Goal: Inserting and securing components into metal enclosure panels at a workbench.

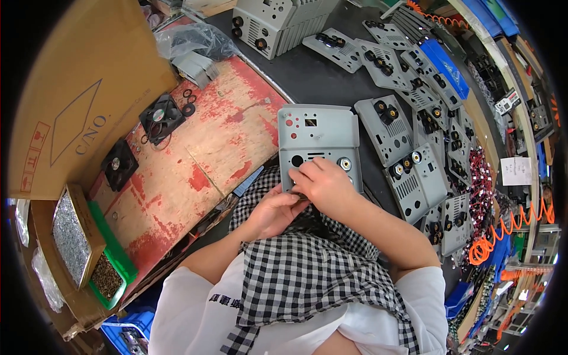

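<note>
The gray panel [328, 139] is found directly ahead of the hands, its near part covered by them. Its near left corner is met by the curled right hand [322, 182]; the left hand [273, 212] is held at its near edge, fingers bent. Whether anything is gripped by either cannot be told.

One silver round fitting [344, 164] is seen mounted beside the right hand. A square window [310, 122] and a dark round hole [297, 160] are left unfilled, so the panel is judged partly fitted. On the dark table [313, 84], right of the hands, other panels [377, 141] are laid out with black knobs [387, 112] mounted. Two fans [120, 164], left of the hands, are left loose on the red table [201, 139].
</note>
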A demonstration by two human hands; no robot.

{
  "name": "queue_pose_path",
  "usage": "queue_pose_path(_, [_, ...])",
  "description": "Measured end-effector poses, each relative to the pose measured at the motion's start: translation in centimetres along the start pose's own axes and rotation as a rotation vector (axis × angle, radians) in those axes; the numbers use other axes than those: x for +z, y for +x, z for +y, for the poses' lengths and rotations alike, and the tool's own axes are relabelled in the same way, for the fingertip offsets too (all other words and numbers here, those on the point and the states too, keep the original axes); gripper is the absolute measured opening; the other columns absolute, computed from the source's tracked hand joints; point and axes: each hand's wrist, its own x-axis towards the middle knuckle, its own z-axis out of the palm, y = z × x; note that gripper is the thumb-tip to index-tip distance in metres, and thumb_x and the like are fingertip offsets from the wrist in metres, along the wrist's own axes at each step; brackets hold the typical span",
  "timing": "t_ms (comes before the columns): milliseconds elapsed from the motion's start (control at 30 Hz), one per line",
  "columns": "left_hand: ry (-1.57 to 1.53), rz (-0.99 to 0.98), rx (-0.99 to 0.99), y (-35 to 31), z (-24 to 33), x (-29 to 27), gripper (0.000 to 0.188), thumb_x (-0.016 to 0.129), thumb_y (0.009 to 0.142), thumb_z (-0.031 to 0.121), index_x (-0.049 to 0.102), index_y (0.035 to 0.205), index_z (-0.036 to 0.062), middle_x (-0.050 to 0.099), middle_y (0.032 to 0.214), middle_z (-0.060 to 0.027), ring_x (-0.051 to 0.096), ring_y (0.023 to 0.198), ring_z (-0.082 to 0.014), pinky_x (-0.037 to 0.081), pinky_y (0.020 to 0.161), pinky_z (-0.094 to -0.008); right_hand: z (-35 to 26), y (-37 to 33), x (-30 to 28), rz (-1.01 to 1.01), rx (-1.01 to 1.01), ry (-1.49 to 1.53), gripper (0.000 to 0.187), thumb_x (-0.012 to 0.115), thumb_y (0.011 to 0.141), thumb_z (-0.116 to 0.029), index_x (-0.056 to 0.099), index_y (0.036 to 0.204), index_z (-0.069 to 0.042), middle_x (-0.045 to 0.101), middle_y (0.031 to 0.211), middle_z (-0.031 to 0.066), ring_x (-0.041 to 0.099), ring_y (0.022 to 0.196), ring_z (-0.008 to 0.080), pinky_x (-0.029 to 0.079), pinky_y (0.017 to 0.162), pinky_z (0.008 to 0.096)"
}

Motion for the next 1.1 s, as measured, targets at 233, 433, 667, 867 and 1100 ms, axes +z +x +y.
queue_pose_path(233, [-0.020, 0.041, -0.023, -0.1, 0.0, 0.3, 0.040, 0.050, 0.077, -0.001, 0.043, 0.117, 0.0060, 0.051, 0.108, -0.0047, 0.050, 0.103, -0.0153, 0.039, 0.095, -0.0332, -0.2, -0.6, -0.1, 0.064, -0.158, -0.018, 0.029, 0.059, 0.061, -0.012, 0.061, 0.090, -0.005, 0.059, 0.092, 0.0061, 0.057, 0.084, 0.0199, 0.049, 0.070, 0.0294])
queue_pose_path(433, [-0.003, 0.029, -0.056, 0.1, -0.2, 0.1, 0.035, 0.050, 0.077, -0.002, 0.045, 0.111, 0.0062, 0.053, 0.106, -0.0038, 0.053, 0.099, -0.0137, 0.042, 0.092, -0.0315, 0.7, -0.4, -0.2, 0.046, -0.060, 0.141, 0.022, 0.065, 0.060, -0.015, 0.061, 0.080, -0.006, 0.059, 0.080, 0.0033, 0.058, 0.071, 0.0191, 0.049, 0.059, 0.0288])
queue_pose_path(667, [-0.003, -0.013, -0.038, 0.0, 0.1, 0.4, 0.037, 0.051, 0.076, -0.002, 0.046, 0.112, 0.0064, 0.054, 0.107, -0.0042, 0.052, 0.101, -0.0143, 0.041, 0.092, -0.0317, 0.4, 1.0, -0.4, 0.033, 0.157, -0.103, 0.023, 0.070, 0.060, -0.025, 0.054, 0.063, -0.009, 0.052, 0.064, 0.0028, 0.054, 0.053, 0.0196, 0.044, 0.045, 0.0318])
queue_pose_path(867, [0.044, 0.028, 0.029, -0.3, 1.4, 0.2, 0.035, 0.054, 0.076, 0.002, 0.048, 0.111, 0.0036, 0.055, 0.107, -0.0059, 0.052, 0.102, -0.0164, 0.039, 0.095, -0.0315, -1.6, 0.4, -2.6, -0.081, 0.195, 0.329, 0.019, 0.056, 0.081, -0.022, 0.055, 0.097, -0.012, 0.059, 0.099, 0.0107, 0.062, 0.069, 0.0254, 0.047, 0.049, 0.0354])
queue_pose_path(1100, [0.066, 0.122, 0.095, -2.1, 2.5, 0.7, 0.031, 0.053, 0.076, 0.001, 0.050, 0.107, 0.0051, 0.057, 0.102, -0.0047, 0.054, 0.096, -0.0147, 0.043, 0.089, -0.0292, -3.3, 1.6, -2.1, 0.160, 0.242, 0.362, 0.018, 0.057, 0.081, -0.023, 0.059, 0.096, -0.013, 0.062, 0.070, 0.0062, 0.061, 0.060, 0.0232, 0.046, 0.048, 0.0335])
